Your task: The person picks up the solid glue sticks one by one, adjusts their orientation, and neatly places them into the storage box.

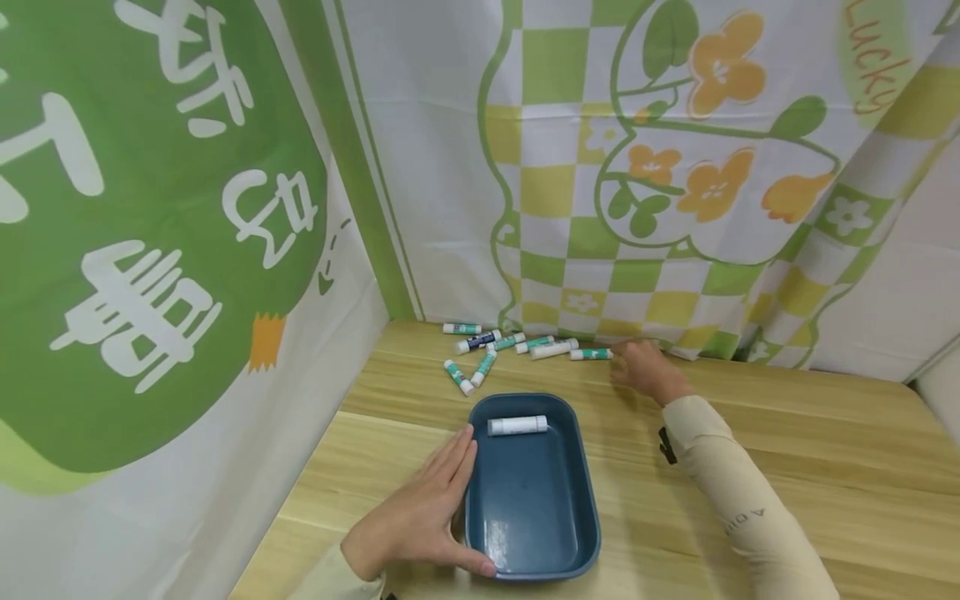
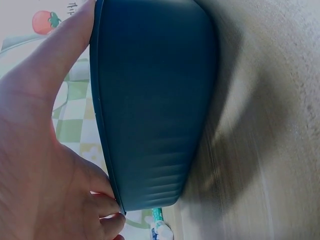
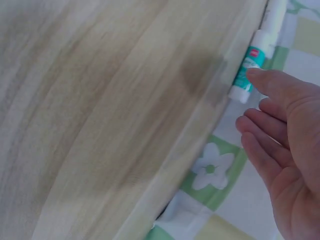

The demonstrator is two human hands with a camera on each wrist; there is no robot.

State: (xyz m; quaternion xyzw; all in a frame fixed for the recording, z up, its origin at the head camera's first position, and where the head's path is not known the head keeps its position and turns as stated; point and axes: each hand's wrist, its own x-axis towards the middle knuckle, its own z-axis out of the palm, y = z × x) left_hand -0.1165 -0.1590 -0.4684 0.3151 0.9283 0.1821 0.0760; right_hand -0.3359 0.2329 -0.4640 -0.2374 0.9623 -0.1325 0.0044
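A dark blue tray [image 1: 531, 500] sits on the table with a white glue stick [image 1: 517, 426] lying across its far end. My left hand [image 1: 420, 504] rests against the tray's left side, fingers extended along the rim and thumb at the near corner. At the back, my right hand [image 1: 648, 369] is beside a green-and-white glue stick [image 1: 591, 354]. In the right wrist view its thumb overlaps that glue stick [image 3: 249, 65], while the visible fingers are loosely bent. The index finger is hidden there. No firm hold shows.
Several more glue sticks lie left of it, among them a dark blue one [image 1: 477, 341], a larger white one [image 1: 554, 348] and a green one [image 1: 458, 377]. A checkered curtain [image 1: 555, 192] meets the table's back edge. A green-and-white cloth [image 1: 300, 400] hangs on the left.
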